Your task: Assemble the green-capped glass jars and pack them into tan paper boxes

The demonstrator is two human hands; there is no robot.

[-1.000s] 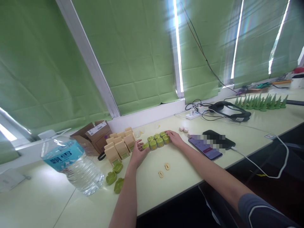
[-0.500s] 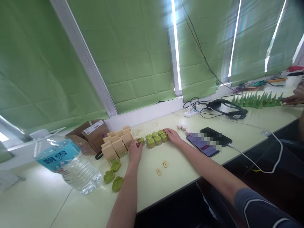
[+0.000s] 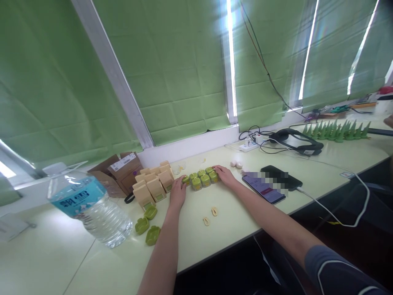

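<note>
Several small clear boxes with green lids stand packed together in rows on the table. My left hand is closed on the leftmost green-lidded box, thumb and fingers at its near and far sides, and that box sits against the group. At the other end, my right hand rests with its fingers stretched along the side of the rightmost boxes. Nearer me lie two small cream-coloured loops. Left of my left forearm are three empty green flower-shaped cups.
Cream paper-like packets stand left of my left hand, before an open cardboard box. A large water bottle is at left. To the right are phones, a black headset, cables and green spiky pieces.
My left hand has brought the leftmost green-lidded box right, closing the gap to the group. My right hand stays at the other end. The view has shifted slightly.
</note>
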